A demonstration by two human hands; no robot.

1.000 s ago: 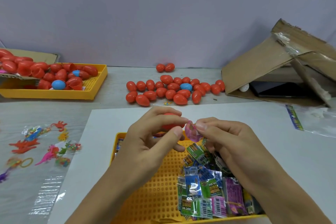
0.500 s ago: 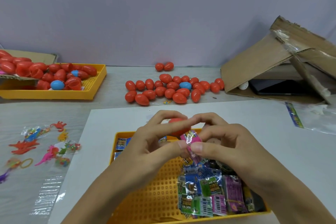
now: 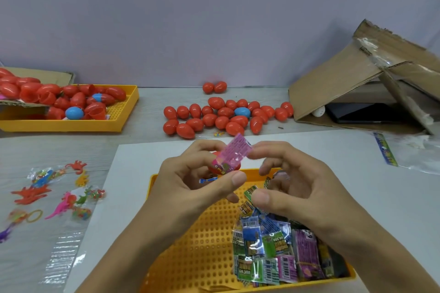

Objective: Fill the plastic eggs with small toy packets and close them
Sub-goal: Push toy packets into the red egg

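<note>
Over yellow tray (image 3: 181,257) — both hands (image 3: 190,181) pinch pink packet (image 3: 234,154).

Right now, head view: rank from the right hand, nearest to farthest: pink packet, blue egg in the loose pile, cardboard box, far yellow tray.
1. Pink packet: at the fingertips of the right hand.
2. Blue egg: beyond the hands, in the loose pile.
3. Cardboard box: back right.
4. Far yellow tray: back left.
</note>
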